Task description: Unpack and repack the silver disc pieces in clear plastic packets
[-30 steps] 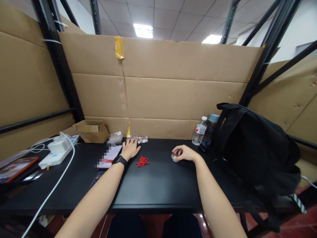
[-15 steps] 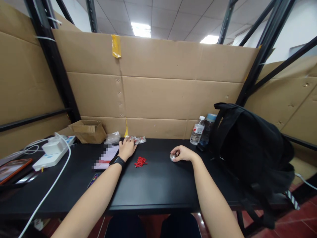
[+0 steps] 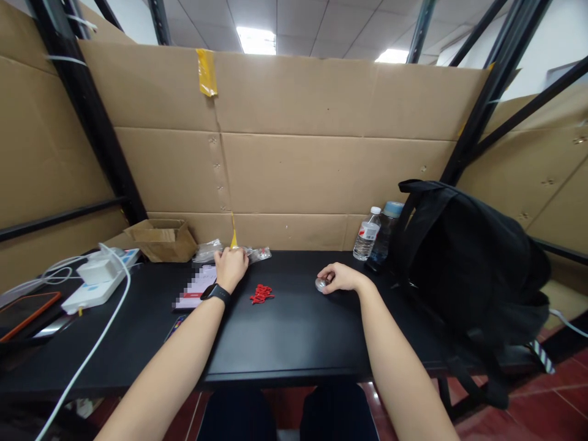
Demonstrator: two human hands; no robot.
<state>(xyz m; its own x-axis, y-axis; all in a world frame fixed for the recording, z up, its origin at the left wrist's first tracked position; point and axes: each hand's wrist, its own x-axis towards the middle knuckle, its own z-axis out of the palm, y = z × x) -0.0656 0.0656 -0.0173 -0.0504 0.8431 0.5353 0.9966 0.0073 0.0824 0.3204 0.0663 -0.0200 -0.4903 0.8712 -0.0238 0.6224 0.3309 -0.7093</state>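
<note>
My left hand [image 3: 232, 267], with a dark watch on the wrist, reaches to the back of the table. Its fingers curl down over a clear plastic bag [image 3: 260, 253] with small reddish bits in it; the fingertips are hidden behind the knuckles. My right hand [image 3: 340, 277] rests on the tabletop, its thumb and fingers closed around a small round, clear-looking object [image 3: 321, 284]. Between the hands, nearer the left one, lies a loose heap of small red pieces [image 3: 261, 294].
Left of my left hand are another clear bag [image 3: 208, 251], a partly blurred-out sheet or screen [image 3: 197, 291], an open cardboard box [image 3: 162, 240] and a white power strip [image 3: 94, 294]. A water bottle [image 3: 366, 236], a dark bottle [image 3: 386, 233] and a black backpack [image 3: 473, 269] stand right. Cardboard walls [image 3: 294, 171] enclose the table.
My left hand's fingers, spread over the clear bag before, are now curled in, and the hand sits slightly further left. My right hand stays at the round object. The view has shifted slightly.
</note>
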